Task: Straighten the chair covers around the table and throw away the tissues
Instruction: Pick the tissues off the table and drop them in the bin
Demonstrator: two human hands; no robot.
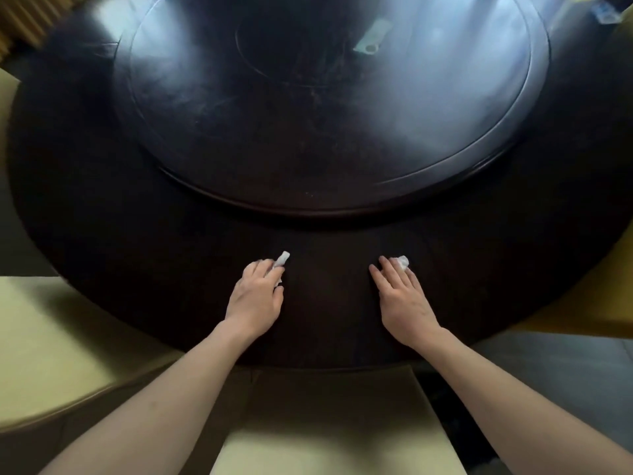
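Both my hands rest on the near edge of a dark round table (154, 241). My left hand (257, 296) has its fingers curled around a crumpled white tissue (281, 260) that sticks out past the fingertips. My right hand (400, 299) lies flatter, with its fingertips on a second white tissue (401, 261); whether it grips this one I cannot tell. A chair with a pale yellow cover (329, 437) stands right below me, and another covered chair (48, 341) stands at the left.
A large dark turntable (507, 138) fills the middle of the table, with a small pale flat object (371, 36) lying on it. A yellow covered chair (589, 296) stands at the right. Grey floor (565, 371) shows between the chairs.
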